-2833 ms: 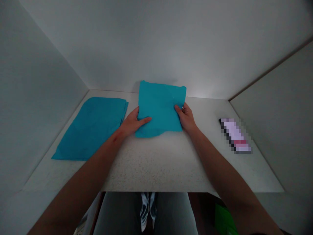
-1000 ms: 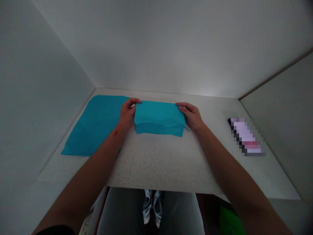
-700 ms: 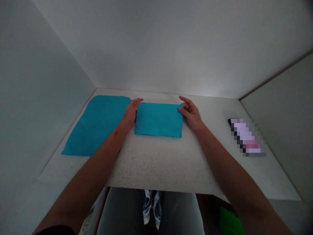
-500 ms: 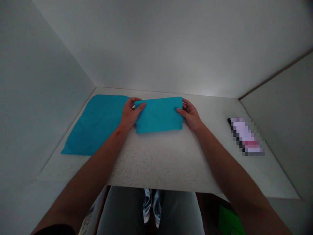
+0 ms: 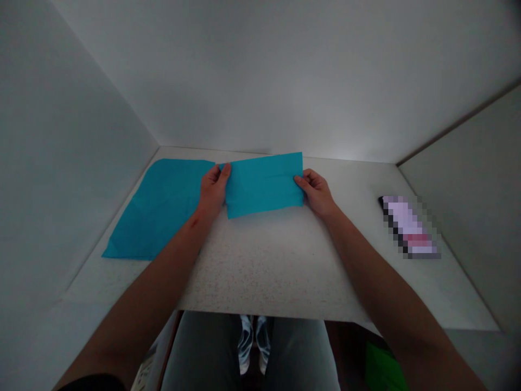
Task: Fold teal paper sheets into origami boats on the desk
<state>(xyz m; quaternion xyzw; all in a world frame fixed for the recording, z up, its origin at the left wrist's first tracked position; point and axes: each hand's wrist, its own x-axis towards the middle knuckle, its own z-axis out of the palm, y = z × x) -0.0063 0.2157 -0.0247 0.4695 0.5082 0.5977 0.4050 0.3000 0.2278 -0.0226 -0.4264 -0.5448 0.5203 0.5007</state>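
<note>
A folded turquoise cloth (image 5: pixel 264 183) is held up off the white speckled table (image 5: pixel 268 266), its far edge tilted upward. My left hand (image 5: pixel 213 188) pinches its left edge with the thumb on top. On the opposite side, my right hand (image 5: pixel 316 191) grips the right edge, fingers curled round it. Left of my left hand lies a stack of larger turquoise cloths (image 5: pixel 160 205), flat on the table.
A phone (image 5: pixel 410 227), blurred out, lies on the table at the right. White walls close in the table at the left, back and right. My knees show below the table's front edge, with a green object (image 5: pixel 378 369) on the floor.
The cloth was a larger square, then folded in half toward me and laid flat. Both hands have since gripped its side edges and lifted it off the table.
</note>
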